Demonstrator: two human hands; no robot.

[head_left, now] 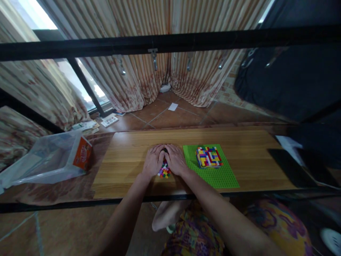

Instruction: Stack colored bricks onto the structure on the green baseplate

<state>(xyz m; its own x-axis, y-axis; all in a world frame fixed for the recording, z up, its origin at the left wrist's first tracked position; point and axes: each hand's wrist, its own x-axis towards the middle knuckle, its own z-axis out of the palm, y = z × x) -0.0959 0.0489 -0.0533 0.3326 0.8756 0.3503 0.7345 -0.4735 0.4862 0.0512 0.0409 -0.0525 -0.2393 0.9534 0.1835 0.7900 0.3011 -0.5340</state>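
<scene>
My left hand (153, 160) and my right hand (174, 159) lie side by side on the wooden board (128, 160), cupped over a small heap of coloured bricks (164, 172). Fingertips of both hands meet at the far side of the heap. Only the near edge of the heap shows between the wrists. Just right of my right hand lies a green baseplate (213, 176) with a block of multicoloured bricks (208, 156) built on its far part.
A clear plastic bag (45, 160) with an orange box (82, 153) lies left of the board. A dark flat object (290, 167) sits at the right end. Black metal bars cross above and along the near edge. Curtains hang behind.
</scene>
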